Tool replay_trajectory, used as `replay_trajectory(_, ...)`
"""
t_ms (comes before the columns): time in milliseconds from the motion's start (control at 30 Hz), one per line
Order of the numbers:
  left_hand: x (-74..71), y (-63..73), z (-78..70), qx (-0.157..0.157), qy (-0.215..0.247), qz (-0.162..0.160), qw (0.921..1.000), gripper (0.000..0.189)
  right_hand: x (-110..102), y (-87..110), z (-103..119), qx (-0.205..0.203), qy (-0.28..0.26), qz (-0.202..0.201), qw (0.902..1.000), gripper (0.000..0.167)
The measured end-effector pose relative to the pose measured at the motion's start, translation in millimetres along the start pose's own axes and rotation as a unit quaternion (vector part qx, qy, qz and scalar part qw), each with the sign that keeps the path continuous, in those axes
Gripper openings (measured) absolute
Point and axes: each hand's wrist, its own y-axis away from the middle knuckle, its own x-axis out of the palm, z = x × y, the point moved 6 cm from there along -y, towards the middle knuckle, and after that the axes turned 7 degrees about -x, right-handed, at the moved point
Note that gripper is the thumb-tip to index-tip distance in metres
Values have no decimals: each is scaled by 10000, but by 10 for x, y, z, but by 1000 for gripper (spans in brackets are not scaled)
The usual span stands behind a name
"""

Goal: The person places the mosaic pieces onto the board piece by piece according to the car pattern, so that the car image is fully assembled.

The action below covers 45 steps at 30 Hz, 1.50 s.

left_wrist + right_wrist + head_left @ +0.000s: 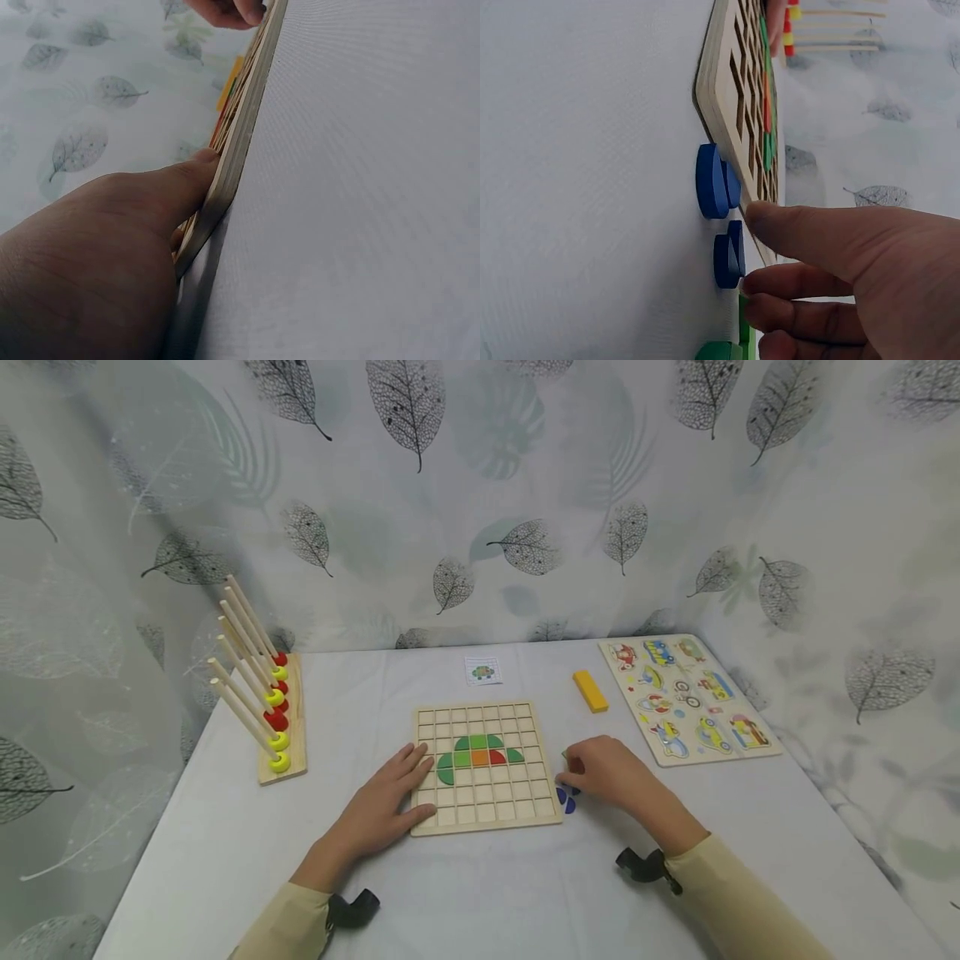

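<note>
A wooden grid board (487, 814) lies flat, with green, orange and red pieces (480, 758) set in its squares. My left hand (386, 802) rests on the board's left edge, fingers stretched over the rim and thumb along the near corner. Just off the right edge, my right hand (611, 772) reaches down over small loose pieces, fingers bent. In the right wrist view, thumb and forefinger stand apart beside blue pieces (712, 184), and no piece shows between them. Green pieces (720, 350) lie on the table beyond those fingers.
A small picture card (483, 671) lies behind the board, with a yellow block (590, 691) to its right. A wooden picture puzzle (686, 697) lies at the back right. At the left stands a peg rack (296, 718) with red and yellow rings.
</note>
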Motion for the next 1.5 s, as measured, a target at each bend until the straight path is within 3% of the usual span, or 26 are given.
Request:
replay_trajectory(133, 8, -3, 2, -23, -25, 35, 10000, 81, 34, -5, -4, 72, 52, -3, 10000, 30)
replay_trajectory(433, 9, -1, 1, 3, -23, -2, 10000, 80, 67, -28, 51, 17, -107, -8, 9999, 11)
replay_trajectory(700, 6, 2, -6, -49, -4, 28, 10000, 80, 48, -12, 103, -118, -97, -290, 9995, 12)
replay_trajectory(1100, -7, 1, -18, -43, -6, 25, 10000, 80, -143, -21, 187, -422, -116, -842, 9955, 18)
replay_trajectory(1500, 8, 9, 7, -83, 31, 35, 10000, 80, -257, -119, 395, -998, -286, -1211, 9872, 18)
